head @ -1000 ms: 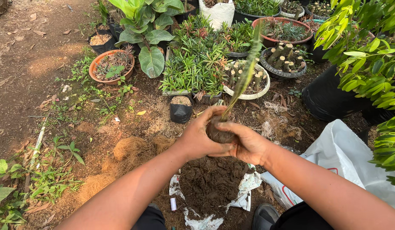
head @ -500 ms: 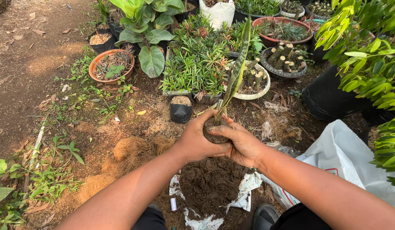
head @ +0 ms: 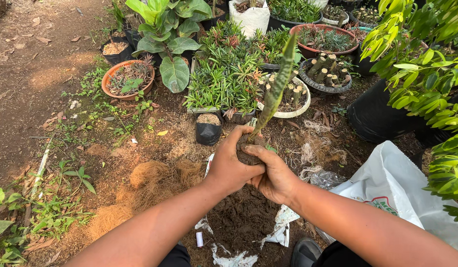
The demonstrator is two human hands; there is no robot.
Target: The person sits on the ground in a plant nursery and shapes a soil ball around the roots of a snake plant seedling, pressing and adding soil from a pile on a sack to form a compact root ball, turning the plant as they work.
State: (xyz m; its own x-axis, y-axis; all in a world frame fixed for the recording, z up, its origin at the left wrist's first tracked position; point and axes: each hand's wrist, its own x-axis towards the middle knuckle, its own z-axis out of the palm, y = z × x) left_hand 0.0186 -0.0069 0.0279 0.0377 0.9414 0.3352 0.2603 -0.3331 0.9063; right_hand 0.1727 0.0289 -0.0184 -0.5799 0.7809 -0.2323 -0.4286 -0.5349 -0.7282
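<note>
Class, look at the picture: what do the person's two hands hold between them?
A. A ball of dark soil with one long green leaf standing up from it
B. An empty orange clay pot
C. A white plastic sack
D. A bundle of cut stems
A: the left hand and right hand cup a soil ball, from which a long green leaf rises.

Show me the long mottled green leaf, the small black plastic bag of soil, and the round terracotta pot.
long mottled green leaf (head: 278, 84), head view, mid-blade.
small black plastic bag of soil (head: 208, 133), head view, front wall.
round terracotta pot (head: 110, 76), head view, left rim.
</note>
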